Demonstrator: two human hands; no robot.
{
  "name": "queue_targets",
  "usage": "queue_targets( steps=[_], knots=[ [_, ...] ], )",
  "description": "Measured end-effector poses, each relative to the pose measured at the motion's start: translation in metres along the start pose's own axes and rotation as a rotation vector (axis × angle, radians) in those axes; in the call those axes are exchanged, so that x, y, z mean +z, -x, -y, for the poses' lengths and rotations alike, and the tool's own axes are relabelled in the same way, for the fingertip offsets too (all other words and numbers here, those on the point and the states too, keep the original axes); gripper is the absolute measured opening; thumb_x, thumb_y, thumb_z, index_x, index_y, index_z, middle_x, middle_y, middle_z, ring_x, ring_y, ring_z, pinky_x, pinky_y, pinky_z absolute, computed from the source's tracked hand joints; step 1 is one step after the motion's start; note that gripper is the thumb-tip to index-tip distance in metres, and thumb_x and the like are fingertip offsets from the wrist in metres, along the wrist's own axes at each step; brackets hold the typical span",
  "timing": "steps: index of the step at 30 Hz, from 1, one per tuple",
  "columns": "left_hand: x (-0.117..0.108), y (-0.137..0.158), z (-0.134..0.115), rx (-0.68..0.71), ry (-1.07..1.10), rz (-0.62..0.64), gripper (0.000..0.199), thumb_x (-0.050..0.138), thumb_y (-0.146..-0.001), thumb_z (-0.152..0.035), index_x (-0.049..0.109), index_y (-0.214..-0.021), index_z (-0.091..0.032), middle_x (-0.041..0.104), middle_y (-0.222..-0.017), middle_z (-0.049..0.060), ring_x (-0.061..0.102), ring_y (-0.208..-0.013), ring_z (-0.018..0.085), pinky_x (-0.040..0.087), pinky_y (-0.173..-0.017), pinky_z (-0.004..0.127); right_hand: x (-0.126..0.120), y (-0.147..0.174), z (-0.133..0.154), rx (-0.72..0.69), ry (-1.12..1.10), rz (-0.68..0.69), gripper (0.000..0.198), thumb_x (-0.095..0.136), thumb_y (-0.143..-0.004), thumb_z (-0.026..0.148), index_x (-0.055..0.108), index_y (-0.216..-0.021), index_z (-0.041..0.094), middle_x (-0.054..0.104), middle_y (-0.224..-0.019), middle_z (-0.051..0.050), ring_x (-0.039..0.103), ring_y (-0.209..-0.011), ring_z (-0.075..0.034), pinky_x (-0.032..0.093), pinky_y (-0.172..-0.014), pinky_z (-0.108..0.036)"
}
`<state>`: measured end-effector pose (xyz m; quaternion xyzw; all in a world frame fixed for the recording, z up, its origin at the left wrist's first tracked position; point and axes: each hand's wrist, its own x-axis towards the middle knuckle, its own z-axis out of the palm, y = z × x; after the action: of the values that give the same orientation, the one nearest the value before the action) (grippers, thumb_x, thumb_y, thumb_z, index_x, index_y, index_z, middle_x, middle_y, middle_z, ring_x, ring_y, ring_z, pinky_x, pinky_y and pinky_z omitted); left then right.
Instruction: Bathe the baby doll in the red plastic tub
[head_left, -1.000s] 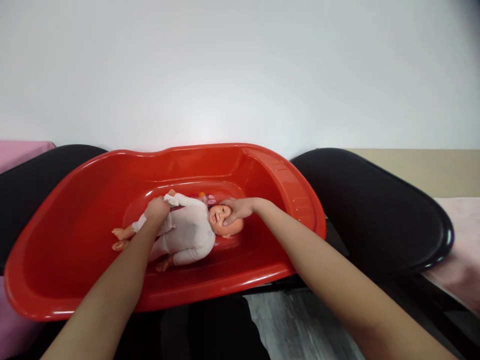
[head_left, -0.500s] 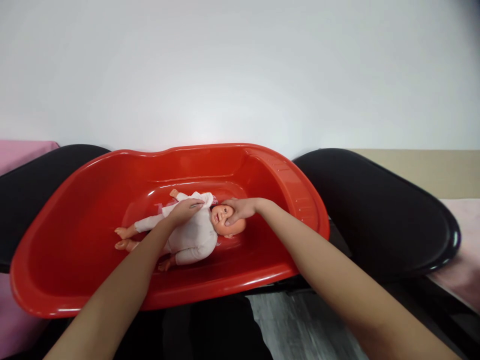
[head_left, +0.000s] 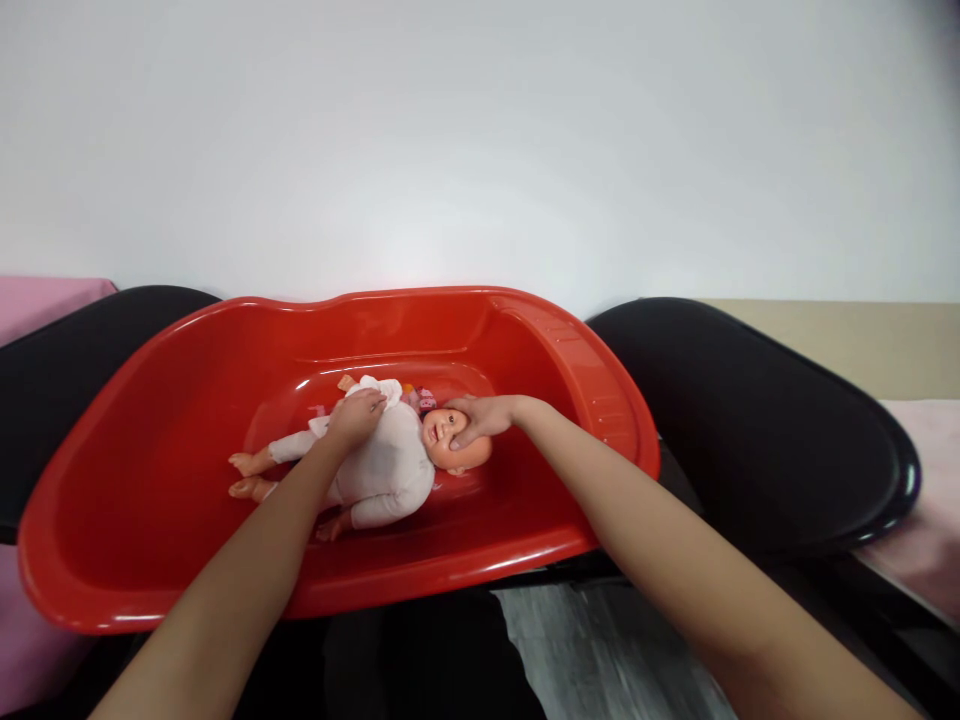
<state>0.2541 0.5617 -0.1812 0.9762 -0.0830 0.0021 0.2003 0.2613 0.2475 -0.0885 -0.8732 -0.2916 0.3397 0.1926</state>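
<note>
The left hand presses a small white cloth against the chest of a doll, its fingers curled over the cloth and closed on it. The right hand lies flat on the doll's head, fingers spread across the forehead and temple, holding it down rather than clasping it. The doll is just left of the frame's centre, on its back on the floor of a red tub, head toward the right, bare feet toward the left, dressed in a white suit. The tub fills the middle and lower left of the frame. A black tray sits beside it at the right, touching its rim, and another dark one at the left. Pink fabric shows at the far left edge, grey flooring at bottom centre.
</note>
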Motion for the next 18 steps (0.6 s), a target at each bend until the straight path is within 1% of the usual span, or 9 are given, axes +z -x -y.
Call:
queue_targets(
  steps=[2,5,8,12,14,18],
  knots=[
    [-0.002,0.000,0.005,-0.033,-0.059,-0.005,0.048,0.044,-0.111,-0.034,0.077,-0.143,-0.020,0.066,-0.164,0.011,0.055,-0.157,0.030,0.039,-0.133,0.051,0.000,-0.001,-0.001,-0.005,-0.020,0.003,0.120,0.090,-0.071,0.078,0.048,-0.170,0.025,0.058,-0.167,-0.016,0.060,-0.148,-0.044,0.053,-0.122,-0.052],
    [-0.006,0.002,0.010,-0.084,-0.108,-0.038,0.049,0.045,-0.109,-0.031,0.075,-0.146,-0.021,0.061,-0.169,0.012,0.053,-0.159,0.030,0.039,-0.135,0.049,0.001,-0.002,-0.002,-0.006,-0.041,0.003,0.122,0.091,-0.070,0.078,0.048,-0.170,0.022,0.060,-0.164,-0.017,0.062,-0.146,-0.044,0.055,-0.120,-0.051],
    [-0.011,0.003,0.015,-0.157,-0.062,-0.058,0.055,0.047,-0.105,-0.026,0.067,-0.156,-0.018,0.054,-0.174,0.013,0.051,-0.160,0.032,0.041,-0.134,0.049,0.001,-0.004,-0.004,0.000,-0.031,-0.009,0.122,0.092,-0.068,0.076,0.050,-0.169,0.022,0.060,-0.164,-0.018,0.063,-0.145,-0.045,0.052,-0.122,-0.054],
    [-0.015,0.005,0.020,-0.262,0.005,-0.067,0.064,0.050,-0.102,-0.028,0.057,-0.165,-0.015,0.045,-0.180,0.015,0.049,-0.161,0.036,0.042,-0.132,0.049,0.001,-0.005,-0.004,-0.002,0.002,-0.013,0.117,0.091,-0.069,0.076,0.054,-0.166,0.022,0.058,-0.165,-0.018,0.061,-0.147,-0.045,0.051,-0.124,-0.055],
    [-0.014,0.005,0.021,-0.273,0.003,-0.069,0.066,0.049,-0.102,-0.028,0.056,-0.166,-0.014,0.046,-0.179,0.016,0.051,-0.160,0.036,0.043,-0.131,0.047,0.001,-0.005,-0.003,0.005,0.002,-0.012,0.118,0.090,-0.069,0.076,0.053,-0.166,0.021,0.058,-0.165,-0.018,0.060,-0.148,-0.045,0.051,-0.125,-0.054],
    [-0.014,0.005,0.023,-0.301,-0.017,-0.066,0.066,0.049,-0.101,-0.026,0.056,-0.164,-0.012,0.052,-0.173,0.020,0.056,-0.154,0.040,0.046,-0.126,0.048,0.001,-0.004,-0.001,0.004,-0.014,-0.003,0.118,0.091,-0.070,0.072,0.051,-0.167,0.018,0.057,-0.166,-0.019,0.060,-0.148,-0.044,0.049,-0.126,-0.054]
  ],
)
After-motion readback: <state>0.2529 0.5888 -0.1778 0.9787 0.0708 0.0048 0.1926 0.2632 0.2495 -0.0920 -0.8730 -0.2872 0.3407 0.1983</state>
